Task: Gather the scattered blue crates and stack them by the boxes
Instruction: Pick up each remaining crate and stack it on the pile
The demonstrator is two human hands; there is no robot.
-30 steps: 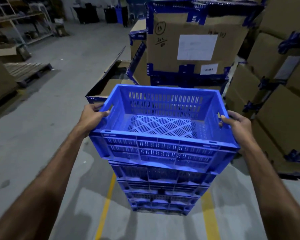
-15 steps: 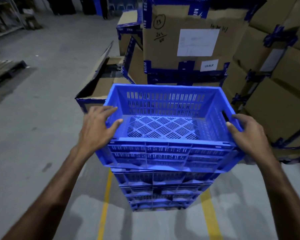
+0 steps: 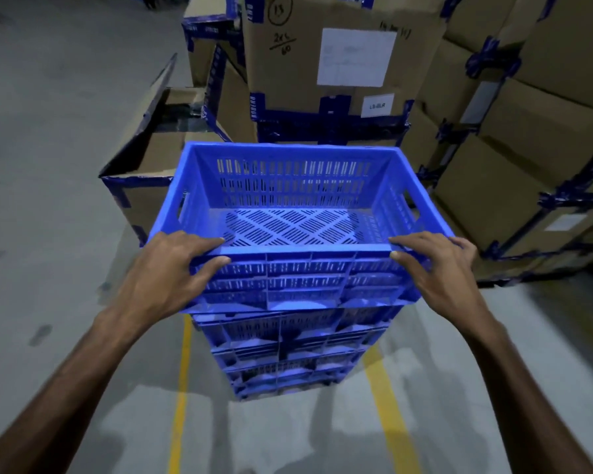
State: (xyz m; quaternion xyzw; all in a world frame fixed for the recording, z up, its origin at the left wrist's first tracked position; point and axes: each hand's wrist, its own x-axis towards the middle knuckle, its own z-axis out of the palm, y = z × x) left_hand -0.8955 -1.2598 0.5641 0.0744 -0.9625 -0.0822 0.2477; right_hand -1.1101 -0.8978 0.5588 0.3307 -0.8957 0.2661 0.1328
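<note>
Now we hold the top blue crate (image 3: 298, 213) by its near rim, left hand (image 3: 172, 268) and right hand (image 3: 439, 268) each clamping a corner, fingers over the edge and thumb on the outer wall, likely to square it on the stack of crates (image 3: 288, 350) standing on the floor just before the cardboard boxes (image 3: 339, 63).

A single wide-angle view from head height looks forward and steeply down; both forearms enter from the lower corners, close to the lens; the blue slotted plastic crate (image 3: 297, 213) fills the centre at arm's reach; brown cardboard boxes taped in blue (image 3: 343, 63) crowd the upper right; grey concrete floor (image 3: 48, 165) fills the left.
</note>
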